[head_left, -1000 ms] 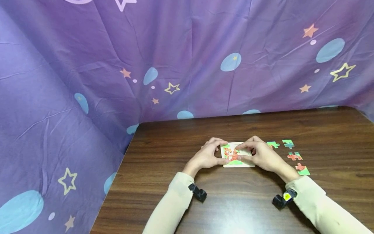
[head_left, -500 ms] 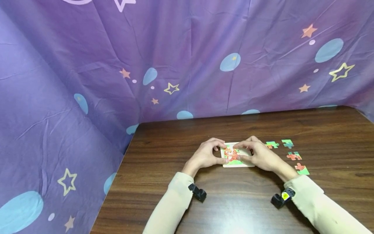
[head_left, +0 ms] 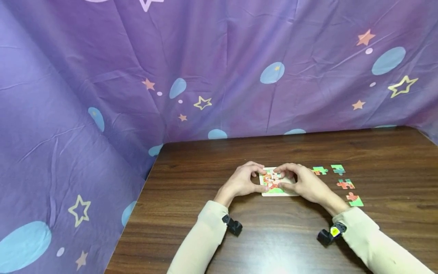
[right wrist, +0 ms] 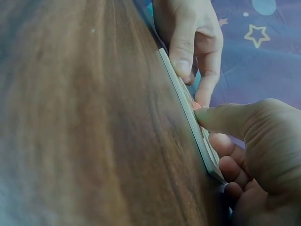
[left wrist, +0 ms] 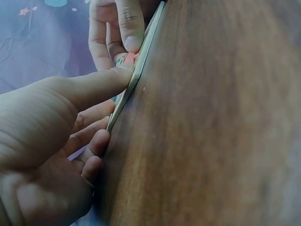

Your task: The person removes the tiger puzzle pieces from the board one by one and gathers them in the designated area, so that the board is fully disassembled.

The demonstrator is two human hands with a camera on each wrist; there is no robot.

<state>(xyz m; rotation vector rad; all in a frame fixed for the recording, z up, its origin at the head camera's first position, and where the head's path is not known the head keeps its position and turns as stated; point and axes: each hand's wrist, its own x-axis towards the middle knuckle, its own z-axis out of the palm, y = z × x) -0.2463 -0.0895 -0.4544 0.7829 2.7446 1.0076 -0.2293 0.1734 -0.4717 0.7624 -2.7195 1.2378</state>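
Observation:
A jigsaw puzzle board (head_left: 273, 194) with a pale rim lies on the table, orange and green pieces filling its left part. My left hand (head_left: 239, 182) grips its left side, thumb on the near corner and index finger at the far edge. From the right, my right hand (head_left: 309, 183) reaches over the board and pinches a puzzle piece (head_left: 275, 177) between thumb and index finger; its outline is partly covered. In the left wrist view, the left thumb (left wrist: 106, 84) presses on the board's edge. The right thumb (right wrist: 221, 117) rests on the pieces in the right wrist view.
Loose puzzle pieces lie right of the board: a green one (head_left: 320, 170), a green-blue one (head_left: 338, 169), an orange one (head_left: 346, 184) and an orange-green one (head_left: 354, 199). A purple patterned cloth (head_left: 232, 83) hangs behind the brown wooden table (head_left: 191, 171).
My right index finger has shifted slightly left over the board, and the pieces under it look differently arranged, with pale gaps between them. The left hand and loose pieces stay in place.

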